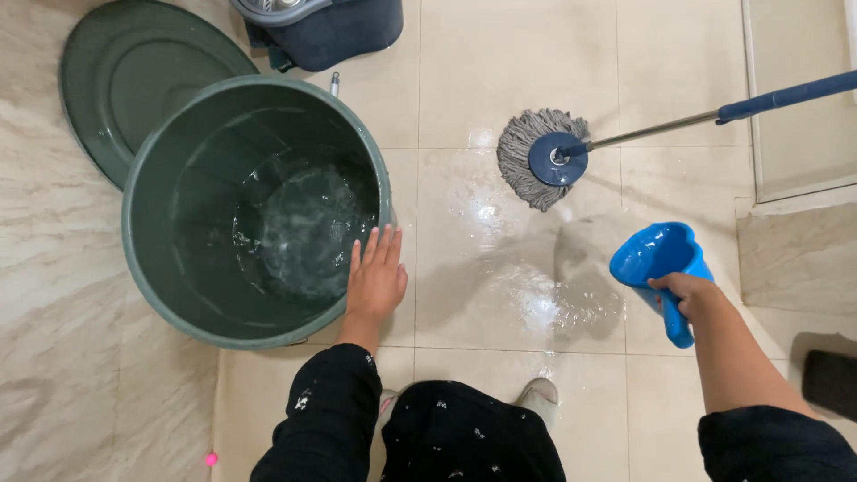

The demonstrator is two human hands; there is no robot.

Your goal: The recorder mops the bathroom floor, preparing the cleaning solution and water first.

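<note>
Here, the left hand (376,279) lies flat with fingers spread and extended against the rim of a large dark green bin (178,268), gripping nothing, while the right hand (689,293) is wrapped around the handle of a blue plastic jug (654,254), held in the air with its open mouth tilted up and to the left above the wet tiled floor (500,295). The bin stands on the floor at the person's left and holds rippling water at its bottom. Its round green lid (125,80) lies flat behind it, partly tucked under the bin's edge. Further out, a grey string mop (543,156) with a blue hub and blue-gripped handle rests on the glistening tiles, well apart from the jug. A dark mop bucket (326,31) sits at the top edge.
</note>
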